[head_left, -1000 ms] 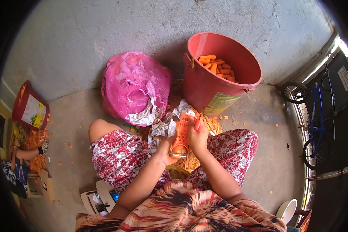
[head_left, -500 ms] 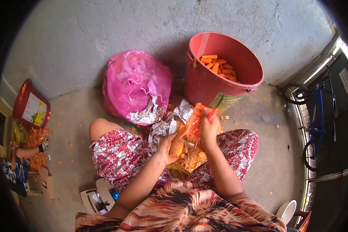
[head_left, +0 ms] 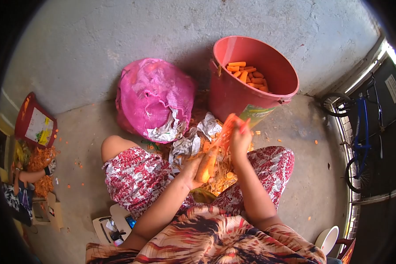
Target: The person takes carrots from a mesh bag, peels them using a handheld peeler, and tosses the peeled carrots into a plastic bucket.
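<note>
My left hand [head_left: 192,172] is closed round a carrot [head_left: 205,169], which points up and away from me. In my right hand [head_left: 240,143] is an orange plastic peeler [head_left: 226,132] with holes in it, blurred by motion, close to the carrot's far end. A bit of red shows at my right fingers; I cannot make out what it belongs to. Below both hands, a heap of carrot peelings [head_left: 218,182] lies between my legs. Crumpled paper [head_left: 185,147] is just beyond my left hand.
A red bucket [head_left: 224,94] with carrots [head_left: 246,77] inside stands ahead, beside a pink mesh sack [head_left: 156,97]. At far left are another person's leg [head_left: 33,176], more peelings [head_left: 43,188] and a red tub [head_left: 36,119]. A bicycle [head_left: 361,141] stands at right.
The peeler in my right hand has tilted and moved slightly up, away from the carrot's near part. The carrot has turned a little in my left hand, showing more of its side.
</note>
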`<state>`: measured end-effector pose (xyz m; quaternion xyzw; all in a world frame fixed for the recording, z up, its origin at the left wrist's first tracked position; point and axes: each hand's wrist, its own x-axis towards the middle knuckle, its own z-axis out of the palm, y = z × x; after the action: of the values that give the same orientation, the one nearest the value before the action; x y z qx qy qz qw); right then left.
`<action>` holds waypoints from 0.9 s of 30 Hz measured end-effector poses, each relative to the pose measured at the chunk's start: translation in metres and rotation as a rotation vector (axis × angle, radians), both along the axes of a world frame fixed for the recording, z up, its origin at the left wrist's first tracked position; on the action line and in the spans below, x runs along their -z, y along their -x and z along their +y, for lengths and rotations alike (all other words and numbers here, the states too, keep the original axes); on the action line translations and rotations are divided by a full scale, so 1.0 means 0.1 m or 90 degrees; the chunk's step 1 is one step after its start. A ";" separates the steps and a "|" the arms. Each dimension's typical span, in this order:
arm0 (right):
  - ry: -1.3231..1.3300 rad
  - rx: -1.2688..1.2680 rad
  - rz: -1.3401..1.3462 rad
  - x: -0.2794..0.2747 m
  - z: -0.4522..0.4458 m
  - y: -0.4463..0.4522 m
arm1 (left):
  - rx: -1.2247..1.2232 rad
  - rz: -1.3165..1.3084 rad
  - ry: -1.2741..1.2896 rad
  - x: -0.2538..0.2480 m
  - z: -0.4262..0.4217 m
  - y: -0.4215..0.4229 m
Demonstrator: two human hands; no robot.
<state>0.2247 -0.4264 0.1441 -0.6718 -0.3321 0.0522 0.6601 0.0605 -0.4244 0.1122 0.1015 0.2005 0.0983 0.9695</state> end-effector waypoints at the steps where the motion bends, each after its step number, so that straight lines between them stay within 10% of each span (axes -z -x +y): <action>1: 0.093 0.036 0.076 -0.01 0.03 -0.20 | 0.003 0.011 -0.009 -0.06 -0.03 0.01; 13: 0.039 -0.177 0.115 -0.37 -0.25 0.46 | -0.083 -0.028 -0.017 -0.04 0.08 -0.05; 27: 0.036 0.070 0.063 -0.09 -0.01 -0.32 | -0.014 0.095 -0.047 -0.23 -0.06 0.04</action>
<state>0.2569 -0.4270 0.1536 -0.7042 -0.2598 0.0582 0.6582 0.0568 -0.4304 0.1353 0.1416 0.2693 0.1087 0.9464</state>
